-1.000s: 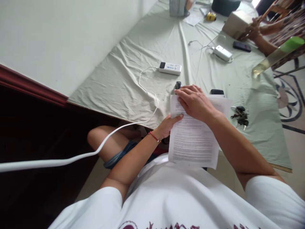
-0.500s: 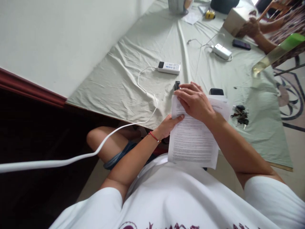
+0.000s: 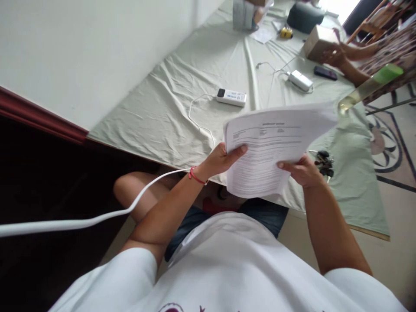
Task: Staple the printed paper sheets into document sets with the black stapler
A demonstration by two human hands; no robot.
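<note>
Sheets of printed paper (image 3: pixel 260 151), thin and bowing, curl at the upper right in the head view, held above the table's (image 3: pixel 370 232) near edge: left hand (image 3: pixel 216 164) pinching one side, right hand (image 3: pixel 303 171) pinching the other, thumbs on top! Creased pale-green cloth (image 3: pixel 165 104) spreads below, smooth pale wall (image 3: pixel 81 52) alongside, patterned floor (image 3: pixel 386 151) at right.

Left hand (image 3: pixel 219 161): fingers hidden behind papers (image 3: pixel 268 151); print (image 3: pixel 255 167) illegibly small.

Open cloth (image 3: pixel 152 112) lies left of the cable (image 3: pixel 110 215); keys (image 3: pixel 323 161) flank the papers (image 3: pixel 264 151).
</note>
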